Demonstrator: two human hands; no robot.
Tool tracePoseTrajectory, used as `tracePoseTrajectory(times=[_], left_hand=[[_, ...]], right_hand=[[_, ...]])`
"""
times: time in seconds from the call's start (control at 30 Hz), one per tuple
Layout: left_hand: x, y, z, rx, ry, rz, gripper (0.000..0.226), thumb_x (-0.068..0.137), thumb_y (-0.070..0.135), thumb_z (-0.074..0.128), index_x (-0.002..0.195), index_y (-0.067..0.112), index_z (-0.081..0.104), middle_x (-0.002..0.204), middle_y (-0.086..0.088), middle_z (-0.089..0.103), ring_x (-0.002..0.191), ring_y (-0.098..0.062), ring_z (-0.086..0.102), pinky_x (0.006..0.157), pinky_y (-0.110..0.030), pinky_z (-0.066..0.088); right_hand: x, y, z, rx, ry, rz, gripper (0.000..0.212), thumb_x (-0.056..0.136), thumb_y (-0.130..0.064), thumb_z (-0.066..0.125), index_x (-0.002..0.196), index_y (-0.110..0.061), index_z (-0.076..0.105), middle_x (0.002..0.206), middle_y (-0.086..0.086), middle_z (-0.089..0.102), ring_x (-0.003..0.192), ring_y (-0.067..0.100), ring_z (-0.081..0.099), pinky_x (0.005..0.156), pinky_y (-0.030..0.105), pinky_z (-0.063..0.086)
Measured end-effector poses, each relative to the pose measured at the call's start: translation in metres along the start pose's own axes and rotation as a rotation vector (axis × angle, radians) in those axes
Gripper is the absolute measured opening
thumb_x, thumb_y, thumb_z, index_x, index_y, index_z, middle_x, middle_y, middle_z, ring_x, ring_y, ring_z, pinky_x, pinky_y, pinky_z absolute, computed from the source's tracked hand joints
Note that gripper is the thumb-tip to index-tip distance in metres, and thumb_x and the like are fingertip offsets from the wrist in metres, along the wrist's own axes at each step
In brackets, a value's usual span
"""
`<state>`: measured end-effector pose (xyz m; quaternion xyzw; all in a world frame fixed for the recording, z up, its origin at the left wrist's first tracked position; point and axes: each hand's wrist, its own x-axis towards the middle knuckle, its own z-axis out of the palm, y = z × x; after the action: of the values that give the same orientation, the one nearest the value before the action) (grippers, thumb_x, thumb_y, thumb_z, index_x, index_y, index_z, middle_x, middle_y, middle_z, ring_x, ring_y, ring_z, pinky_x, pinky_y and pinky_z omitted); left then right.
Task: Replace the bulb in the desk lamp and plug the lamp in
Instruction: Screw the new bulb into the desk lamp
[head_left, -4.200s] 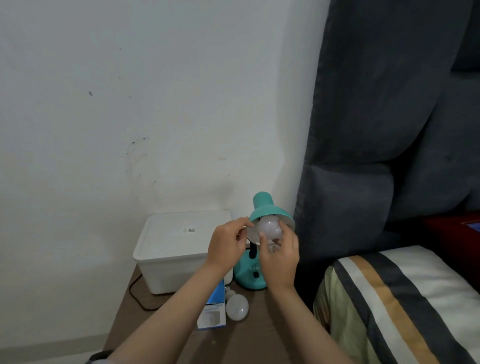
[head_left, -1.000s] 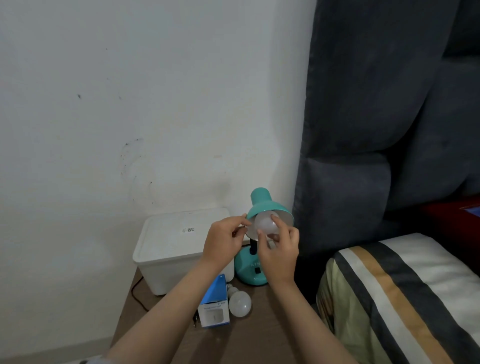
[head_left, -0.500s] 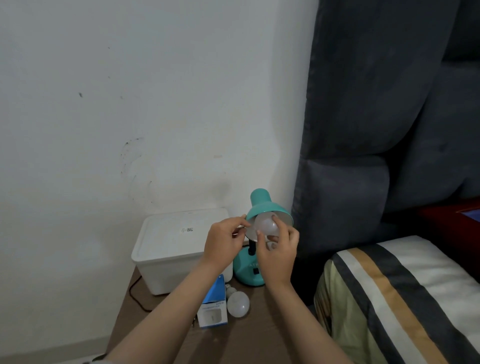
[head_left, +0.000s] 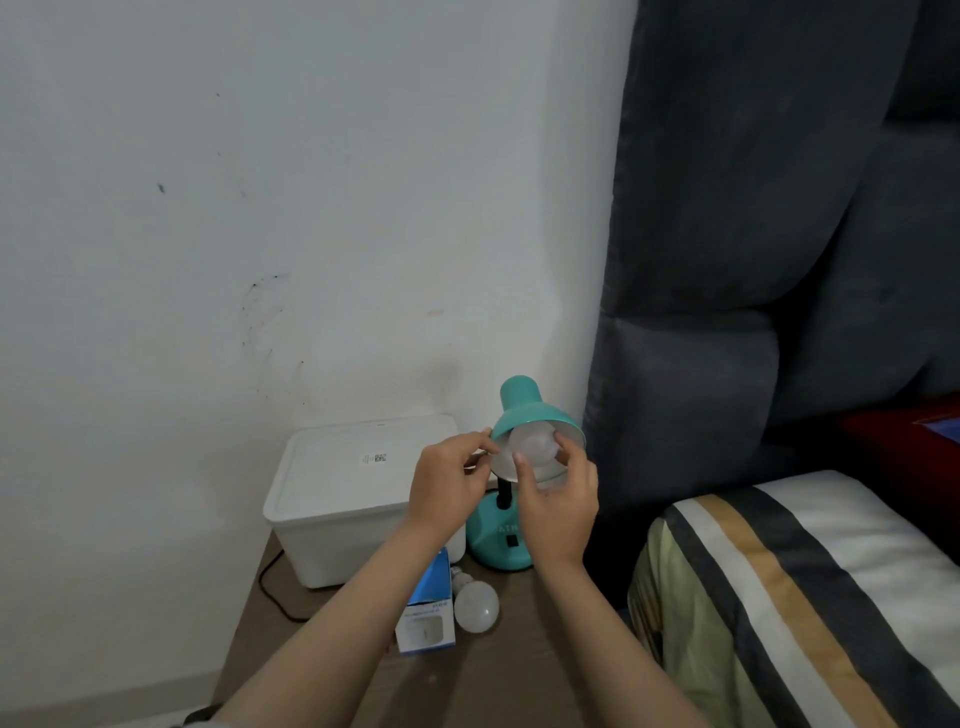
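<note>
A teal desk lamp (head_left: 500, 540) stands on the brown bedside table, its shade (head_left: 524, 410) tilted toward me. A white bulb (head_left: 535, 446) sits inside the shade. My right hand (head_left: 558, 506) has its fingertips closed around that bulb from below. My left hand (head_left: 449, 486) pinches the shade's left rim. A second white bulb (head_left: 476, 606) lies on the table beside a blue and white bulb box (head_left: 427, 613). No plug or outlet is visible.
A lidded white plastic box (head_left: 353, 488) stands against the wall at the table's back left. A black cord (head_left: 275, 590) loops beside it. The dark grey padded headboard (head_left: 753, 260) and a striped pillow (head_left: 800, 597) are on the right.
My right hand's fingers have shifted around the bulb in the shade. My left hand stays on the rim. The view has drifted slightly.
</note>
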<state>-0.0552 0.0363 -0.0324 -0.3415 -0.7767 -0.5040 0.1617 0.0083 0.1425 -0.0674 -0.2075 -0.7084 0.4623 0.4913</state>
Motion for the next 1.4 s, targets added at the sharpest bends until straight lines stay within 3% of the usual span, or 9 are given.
tracePoseTrajectory(times=[0.23, 0.33, 0.47, 0.53, 0.67, 0.77, 0.93, 1.2, 1.4], left_hand=[[-0.001, -0.001, 0.002, -0.001, 0.006, -0.004, 0.018, 0.078, -0.004, 0.063, 0.086, 0.01, 0.072, 0.102, -0.004, 0.072, 0.081, -0.011, 0.069, 0.074, -0.019, 0.056], [-0.001, -0.001, 0.002, -0.004, 0.01, -0.008, 0.018, 0.078, -0.004, 0.063, 0.086, 0.011, 0.071, 0.103, -0.005, 0.072, 0.081, -0.011, 0.069, 0.074, -0.018, 0.056], [0.0, -0.002, 0.001, -0.003, 0.015, -0.02, 0.018, 0.078, -0.004, 0.063, 0.085, 0.011, 0.071, 0.103, -0.005, 0.072, 0.081, -0.013, 0.07, 0.074, -0.018, 0.056], [-0.001, -0.002, 0.001, -0.007, 0.015, -0.024, 0.018, 0.078, -0.004, 0.063, 0.085, 0.01, 0.071, 0.103, -0.005, 0.072, 0.08, -0.011, 0.069, 0.073, -0.015, 0.054], [-0.001, -0.002, 0.001, 0.0, 0.01, -0.018, 0.016, 0.078, -0.002, 0.064, 0.085, 0.009, 0.071, 0.096, -0.006, 0.073, 0.077, -0.012, 0.069, 0.072, -0.017, 0.055], [0.0, -0.003, 0.002, -0.005, 0.018, -0.021, 0.015, 0.078, -0.002, 0.064, 0.085, 0.01, 0.071, 0.098, -0.005, 0.073, 0.078, -0.013, 0.069, 0.072, -0.018, 0.056], [-0.002, -0.003, 0.001, -0.001, 0.016, -0.025, 0.017, 0.077, -0.003, 0.063, 0.084, 0.011, 0.071, 0.096, -0.007, 0.074, 0.077, -0.013, 0.069, 0.073, -0.021, 0.056], [-0.002, -0.004, 0.002, -0.003, 0.021, -0.027, 0.016, 0.078, -0.002, 0.063, 0.085, 0.01, 0.071, 0.102, -0.006, 0.072, 0.082, -0.014, 0.07, 0.074, -0.024, 0.057], [-0.001, -0.003, 0.0, -0.009, 0.008, -0.028, 0.016, 0.078, -0.002, 0.063, 0.085, 0.01, 0.071, 0.099, -0.006, 0.073, 0.085, -0.013, 0.069, 0.076, -0.025, 0.057]], right_hand=[[-0.005, 0.011, 0.001, -0.012, -0.063, -0.115, 0.056, 0.076, -0.01, 0.075, 0.125, -0.024, 0.054, 0.118, 0.004, 0.046, 0.089, 0.017, 0.061, 0.07, 0.028, 0.057], [-0.002, 0.009, 0.0, 0.008, -0.053, -0.096, 0.051, 0.077, -0.009, 0.075, 0.122, -0.023, 0.058, 0.109, 0.001, 0.05, 0.074, 0.004, 0.059, 0.062, 0.019, 0.054], [0.0, 0.003, 0.0, 0.016, -0.032, 0.035, 0.043, 0.076, -0.026, 0.077, 0.112, -0.016, 0.056, 0.106, 0.002, 0.057, 0.092, 0.006, 0.058, 0.066, 0.005, 0.038], [-0.003, 0.002, 0.001, -0.002, -0.011, 0.042, 0.047, 0.074, -0.028, 0.078, 0.112, -0.012, 0.055, 0.11, 0.005, 0.055, 0.096, 0.013, 0.057, 0.068, 0.008, 0.036], [-0.005, 0.007, 0.003, -0.049, -0.041, -0.123, 0.056, 0.074, -0.013, 0.078, 0.124, -0.015, 0.054, 0.121, 0.009, 0.045, 0.094, -0.005, 0.053, 0.069, 0.014, 0.05], [-0.004, 0.007, 0.006, -0.05, -0.048, -0.123, 0.051, 0.078, -0.015, 0.074, 0.124, -0.023, 0.054, 0.114, 0.006, 0.047, 0.088, 0.012, 0.059, 0.067, 0.027, 0.056], [0.002, 0.001, 0.005, -0.068, -0.034, -0.007, 0.05, 0.077, -0.035, 0.074, 0.115, -0.012, 0.051, 0.112, 0.006, 0.055, 0.098, 0.019, 0.058, 0.07, 0.022, 0.041], [-0.002, 0.01, 0.002, -0.105, -0.086, -0.15, 0.05, 0.079, -0.018, 0.073, 0.125, -0.016, 0.052, 0.115, 0.007, 0.05, 0.088, 0.019, 0.06, 0.063, 0.019, 0.051], [0.001, 0.004, 0.0, -0.107, -0.056, -0.004, 0.054, 0.076, -0.035, 0.076, 0.116, -0.011, 0.05, 0.114, 0.008, 0.058, 0.097, 0.022, 0.06, 0.066, 0.027, 0.045]])
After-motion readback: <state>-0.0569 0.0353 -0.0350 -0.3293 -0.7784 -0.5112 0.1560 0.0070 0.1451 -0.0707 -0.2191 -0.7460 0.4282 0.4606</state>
